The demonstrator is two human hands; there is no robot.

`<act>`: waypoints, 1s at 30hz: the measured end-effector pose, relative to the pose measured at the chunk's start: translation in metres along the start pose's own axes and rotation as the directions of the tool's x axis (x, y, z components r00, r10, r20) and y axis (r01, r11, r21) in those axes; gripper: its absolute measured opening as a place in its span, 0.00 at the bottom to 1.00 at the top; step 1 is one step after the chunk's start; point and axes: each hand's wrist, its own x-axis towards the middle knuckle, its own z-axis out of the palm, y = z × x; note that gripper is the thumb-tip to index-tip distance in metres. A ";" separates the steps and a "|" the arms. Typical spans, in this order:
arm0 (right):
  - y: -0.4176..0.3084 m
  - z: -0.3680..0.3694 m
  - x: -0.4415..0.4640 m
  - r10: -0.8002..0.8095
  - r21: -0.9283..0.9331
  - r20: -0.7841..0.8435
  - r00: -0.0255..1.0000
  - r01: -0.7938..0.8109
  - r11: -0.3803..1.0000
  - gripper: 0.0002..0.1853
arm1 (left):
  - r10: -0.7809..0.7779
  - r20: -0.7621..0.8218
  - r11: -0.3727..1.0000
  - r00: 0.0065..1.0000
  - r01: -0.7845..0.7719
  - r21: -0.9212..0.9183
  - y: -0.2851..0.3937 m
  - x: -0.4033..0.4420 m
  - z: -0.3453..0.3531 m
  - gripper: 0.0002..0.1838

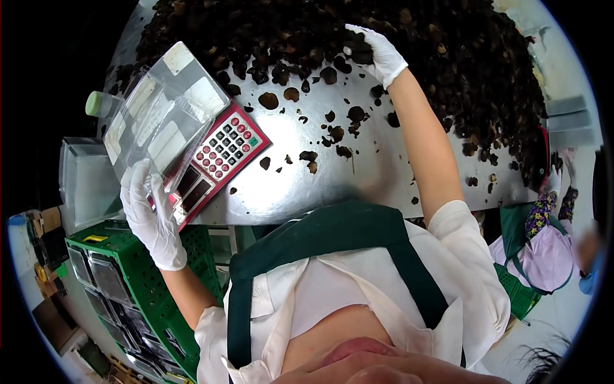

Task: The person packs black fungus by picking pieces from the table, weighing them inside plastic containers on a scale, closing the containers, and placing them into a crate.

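My left hand, in a white glove, has its fingers closed on the near edge of a clear plastic container. The container is over the metal plate of a red digital scale with a keypad. My right hand, also white-gloved, reaches to the near edge of a large heap of dark, curled mushroom pieces resembling wood ear. Its fingers are curled round some dark mushroom pieces. Small loose pieces lie scattered over the shiny metal table.
A bottle with a pale green cap and a clear plastic bin stand left of the scale. Below them is a green crate holding black-and-clear packs. At right, another person works by the table.
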 end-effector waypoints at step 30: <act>0.028 0.157 0.026 -0.415 -0.832 0.534 0.736 0.544 -0.107 0.31 | -0.246 0.051 0.801 0.968 0.233 -0.552 -0.009 0.029 0.043 0.46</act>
